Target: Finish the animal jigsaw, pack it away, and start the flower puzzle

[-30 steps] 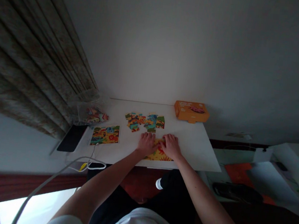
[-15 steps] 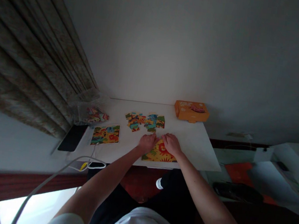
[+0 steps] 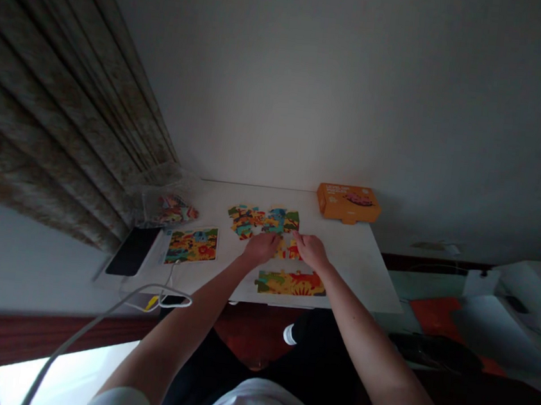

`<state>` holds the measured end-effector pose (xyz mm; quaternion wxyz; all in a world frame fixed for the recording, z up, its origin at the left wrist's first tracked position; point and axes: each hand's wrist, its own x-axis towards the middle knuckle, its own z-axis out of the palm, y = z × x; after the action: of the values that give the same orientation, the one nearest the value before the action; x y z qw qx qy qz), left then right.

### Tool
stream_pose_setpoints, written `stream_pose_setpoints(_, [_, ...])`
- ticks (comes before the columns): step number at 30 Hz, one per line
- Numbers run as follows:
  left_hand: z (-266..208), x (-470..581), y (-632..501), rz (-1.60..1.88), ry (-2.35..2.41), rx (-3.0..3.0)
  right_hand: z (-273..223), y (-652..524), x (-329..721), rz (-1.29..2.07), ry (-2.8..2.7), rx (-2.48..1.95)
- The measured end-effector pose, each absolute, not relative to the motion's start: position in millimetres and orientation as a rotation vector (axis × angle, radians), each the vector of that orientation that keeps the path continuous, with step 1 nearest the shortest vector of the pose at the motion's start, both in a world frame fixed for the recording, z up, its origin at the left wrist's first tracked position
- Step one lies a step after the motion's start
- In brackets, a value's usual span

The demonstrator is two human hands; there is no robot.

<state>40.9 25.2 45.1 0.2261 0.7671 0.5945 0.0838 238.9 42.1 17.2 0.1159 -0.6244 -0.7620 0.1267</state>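
My left hand [image 3: 262, 249] and my right hand [image 3: 312, 249] are closed on the two sides of a small yellow and red section of joined jigsaw puzzle pieces [image 3: 289, 251]. Nearer the front edge of the table lies a joined strip of puzzle pieces [image 3: 286, 284], green at its left and yellow and orange along the rest, apart from the section in my hands. Just beyond my fingers, several loose or partly joined puzzle pieces [image 3: 248, 217] are spread out. My fingertips are too small and dark to make out the exact grip.
A printed reference picture [image 3: 192, 245] lies to the left, beside a black phone [image 3: 132, 250]. Behind it sits a clear plastic bag [image 3: 167, 201] with more pieces. An orange puzzle box [image 3: 348, 203] stands at the back right. A white cable [image 3: 109, 311] crosses the left front edge.
Both hands have moved slightly away from me with the lion section, which has come apart from the strip at the front. The strip stays on the table, now uncovered.
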Motion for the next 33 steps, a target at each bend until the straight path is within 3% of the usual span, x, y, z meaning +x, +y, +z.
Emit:
stream_pose_setpoints(10, [44.9,-6.8,80.5,0.196,1.565,2.125,42.1,92.6,180.0,0.355,-2.264,-1.888])
stream_pose_setpoints(18, [34.1,-20.5,95.4,0.269,1.850,2.118,33.7,119.4,160.4,0.094,-2.169,-1.912])
stream_pose_setpoints(23, [28.2,-22.2,96.9,0.362,1.897,2.196,33.4,120.3,167.3,0.159,-2.211,-1.798])
stream_pose_setpoints(28, [31.3,-15.9,73.4,0.496,1.783,2.348,26.1,105.2,195.2,0.176,-2.211,-1.720])
stream_pose_setpoints(33, [32.8,14.6,-2.1,0.328,1.553,2.431,14.6,52.1,243.9,0.202,-2.289,-1.586])
